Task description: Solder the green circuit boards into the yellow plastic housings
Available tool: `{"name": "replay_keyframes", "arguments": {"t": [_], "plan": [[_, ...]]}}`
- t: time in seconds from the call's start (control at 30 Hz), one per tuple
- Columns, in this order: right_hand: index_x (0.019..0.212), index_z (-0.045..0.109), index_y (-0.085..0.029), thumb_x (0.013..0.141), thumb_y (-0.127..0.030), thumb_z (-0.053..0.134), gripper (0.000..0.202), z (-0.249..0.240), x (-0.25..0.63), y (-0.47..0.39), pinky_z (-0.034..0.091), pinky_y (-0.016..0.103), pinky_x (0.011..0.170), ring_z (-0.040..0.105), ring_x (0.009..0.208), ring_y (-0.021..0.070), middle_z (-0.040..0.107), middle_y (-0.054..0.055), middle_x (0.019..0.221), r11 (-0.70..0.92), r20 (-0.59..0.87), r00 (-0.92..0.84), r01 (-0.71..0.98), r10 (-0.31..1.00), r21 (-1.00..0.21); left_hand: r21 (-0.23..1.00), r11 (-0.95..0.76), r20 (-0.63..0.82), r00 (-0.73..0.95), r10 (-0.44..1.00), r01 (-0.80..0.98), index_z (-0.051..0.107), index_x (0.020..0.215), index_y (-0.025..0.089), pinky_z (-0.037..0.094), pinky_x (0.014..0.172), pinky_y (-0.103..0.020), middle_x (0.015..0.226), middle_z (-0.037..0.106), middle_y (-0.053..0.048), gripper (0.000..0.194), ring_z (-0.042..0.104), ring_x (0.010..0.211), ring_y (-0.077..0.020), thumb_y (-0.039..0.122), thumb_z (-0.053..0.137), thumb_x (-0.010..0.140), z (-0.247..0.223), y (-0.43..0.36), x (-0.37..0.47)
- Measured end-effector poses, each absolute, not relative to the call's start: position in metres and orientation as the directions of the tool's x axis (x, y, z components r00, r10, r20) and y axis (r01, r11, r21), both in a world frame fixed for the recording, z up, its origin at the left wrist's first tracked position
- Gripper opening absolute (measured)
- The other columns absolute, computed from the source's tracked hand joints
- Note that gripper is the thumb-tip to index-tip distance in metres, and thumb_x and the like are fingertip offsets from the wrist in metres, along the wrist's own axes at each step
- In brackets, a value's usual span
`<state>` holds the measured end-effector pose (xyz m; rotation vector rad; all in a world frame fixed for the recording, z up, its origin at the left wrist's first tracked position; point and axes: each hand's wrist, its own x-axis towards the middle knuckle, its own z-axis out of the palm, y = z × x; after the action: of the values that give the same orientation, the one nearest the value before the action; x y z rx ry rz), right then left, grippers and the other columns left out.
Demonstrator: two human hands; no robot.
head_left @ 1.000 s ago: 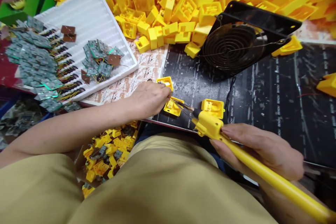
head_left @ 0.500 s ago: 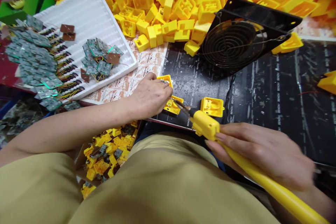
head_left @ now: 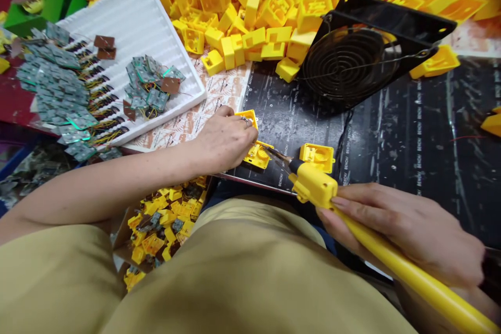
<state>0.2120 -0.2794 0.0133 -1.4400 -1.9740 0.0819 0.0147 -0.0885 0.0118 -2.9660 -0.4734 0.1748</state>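
My left hand (head_left: pixel 230 138) is closed at a small yellow plastic housing (head_left: pixel 260 156) at the near edge of the black mat. Its fingertips are hidden behind the knuckles. Another yellow housing part (head_left: pixel 247 116) shows just beyond those fingers. In my right hand (head_left: pixel 403 229) is a yellow soldering iron (head_left: pixel 317 185) with a long thick handle, the fingers wrapped round it. Its dark metal tip points left and reaches the right side of the housing; I cannot tell if it touches. An open yellow housing (head_left: pixel 318 157) lies just beyond the iron.
A black fan (head_left: pixel 344 62) with a wire guard stands tilted on the black mat (head_left: pixel 395 141). Behind lies a heap of yellow housings (head_left: pixel 250 5). At left a white ribbed tray (head_left: pixel 129 10) bears grey circuit boards (head_left: pixel 58 83) with wires. Below the bench sits a box of yellow parts (head_left: pixel 168 224).
My right hand has drawn the soldering iron a little to the right, its tip backing away from the middle of the housing. My left hand stays in place.
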Motion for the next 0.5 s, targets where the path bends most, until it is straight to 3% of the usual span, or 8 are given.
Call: {"name": "replay_keyframes", "arguments": {"t": [0.23, 0.37, 0.5], "plan": [[0.084, 0.058, -0.016, 0.086, -0.016, 0.073, 0.015, 0.01, 0.208, -0.264, 0.055, 0.017, 0.064, 0.065, 0.066, 0.01, 0.067, 0.001, 0.077, 0.542, 0.613, -0.278, 0.786, 0.74, -0.298, -0.168, -0.948, -0.052, 0.958, 0.281, 0.269, 0.064, 0.081, 0.018, 0.04, 0.077, -0.036, 0.075, 0.071, -0.003, 0.021, 0.062, 0.069, -0.0174, 0.02, 0.045, 0.089, 0.008, -0.088, 0.013], [0.09, 0.059, -0.019, 0.098, -0.026, 0.057, 0.012, 0.017, 0.216, -0.274, 0.054, 0.019, 0.06, 0.065, 0.066, 0.0108, 0.067, 0.002, 0.078, 0.466, 0.541, -0.244, 0.825, 0.805, -0.321, -0.178, -0.949, -0.051, 0.961, 0.272, 0.259, 0.062, 0.078, 0.018, 0.039, 0.076, -0.035, 0.071, 0.069, -0.002, 0.022, 0.06, 0.066, -0.0164, 0.022, 0.043, 0.089, 0.007, -0.087, 0.013], [0.093, 0.057, -0.021, 0.102, -0.032, 0.051, 0.015, 0.012, 0.221, -0.283, 0.051, 0.022, 0.056, 0.064, 0.064, 0.0111, 0.067, 0.002, 0.079, 0.348, 0.507, -0.126, 0.861, 0.853, -0.372, -0.175, -0.945, -0.088, 0.952, 0.294, 0.276, 0.06, 0.075, 0.018, 0.039, 0.074, -0.037, 0.07, 0.068, -0.003, 0.021, 0.059, 0.065, -0.0176, 0.022, 0.044, 0.088, 0.011, -0.087, 0.015]]}}
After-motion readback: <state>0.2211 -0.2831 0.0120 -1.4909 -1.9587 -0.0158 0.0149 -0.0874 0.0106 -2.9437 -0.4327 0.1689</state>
